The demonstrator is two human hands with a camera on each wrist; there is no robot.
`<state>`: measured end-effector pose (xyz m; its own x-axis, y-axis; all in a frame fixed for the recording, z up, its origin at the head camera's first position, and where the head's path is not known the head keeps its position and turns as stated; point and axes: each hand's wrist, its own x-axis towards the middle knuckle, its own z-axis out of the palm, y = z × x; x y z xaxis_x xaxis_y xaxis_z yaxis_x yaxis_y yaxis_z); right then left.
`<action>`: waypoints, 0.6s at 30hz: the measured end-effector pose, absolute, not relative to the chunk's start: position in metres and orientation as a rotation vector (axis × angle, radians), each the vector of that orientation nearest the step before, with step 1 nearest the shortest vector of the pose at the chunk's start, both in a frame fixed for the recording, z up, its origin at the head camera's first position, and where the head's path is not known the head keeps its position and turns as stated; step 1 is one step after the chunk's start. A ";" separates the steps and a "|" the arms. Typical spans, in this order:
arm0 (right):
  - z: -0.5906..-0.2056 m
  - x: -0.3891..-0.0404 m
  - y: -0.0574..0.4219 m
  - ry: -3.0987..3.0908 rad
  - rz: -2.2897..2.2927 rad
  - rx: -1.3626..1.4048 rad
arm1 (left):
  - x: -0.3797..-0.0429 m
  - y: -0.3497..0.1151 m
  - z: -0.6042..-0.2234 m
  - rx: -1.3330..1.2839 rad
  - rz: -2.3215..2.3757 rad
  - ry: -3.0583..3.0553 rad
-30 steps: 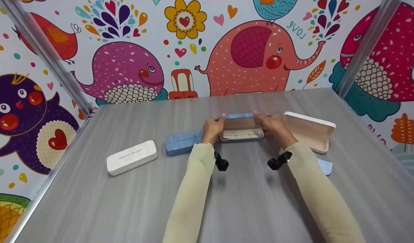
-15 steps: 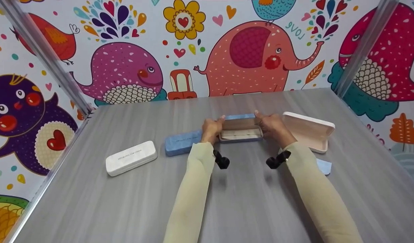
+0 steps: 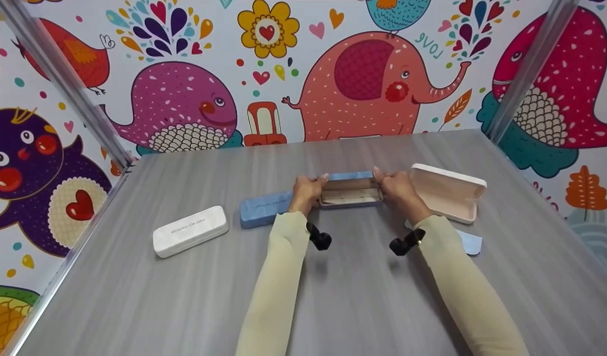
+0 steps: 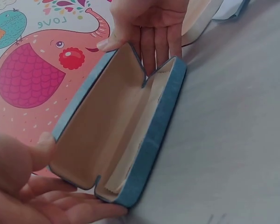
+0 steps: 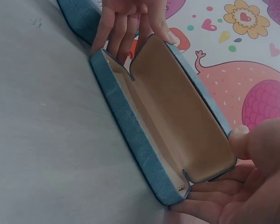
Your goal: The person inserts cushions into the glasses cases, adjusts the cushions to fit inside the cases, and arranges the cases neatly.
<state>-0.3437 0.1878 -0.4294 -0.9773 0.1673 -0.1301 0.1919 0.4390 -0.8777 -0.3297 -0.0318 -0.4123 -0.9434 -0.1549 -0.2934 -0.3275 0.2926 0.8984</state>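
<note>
A blue glasses case with a beige lining stands with its lid raised, held at both ends. My left hand grips the left end, thumb at the lid's edge and fingers along the end of the base. At the opposite end my right hand holds lid and base the same way. Inside the base lies a pale cloth with a zigzag edge, partly hidden by the front wall. In the right wrist view the lid's inner face looks bare.
Left of the hands lie a closed blue case and a closed white case with printing. To the right, an open white case stands beside a light-blue flat piece, partly covered by the sleeve. A patterned wall bounds the table's back.
The lid of the held blue case has tipped a little forward and down, its top edge now lower. Both hands keep their hold at the ends.
</note>
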 end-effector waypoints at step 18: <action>-0.440 -0.335 0.191 2.738 -1.642 0.233 | -0.326 -0.036 -0.418 -0.338 1.723 2.427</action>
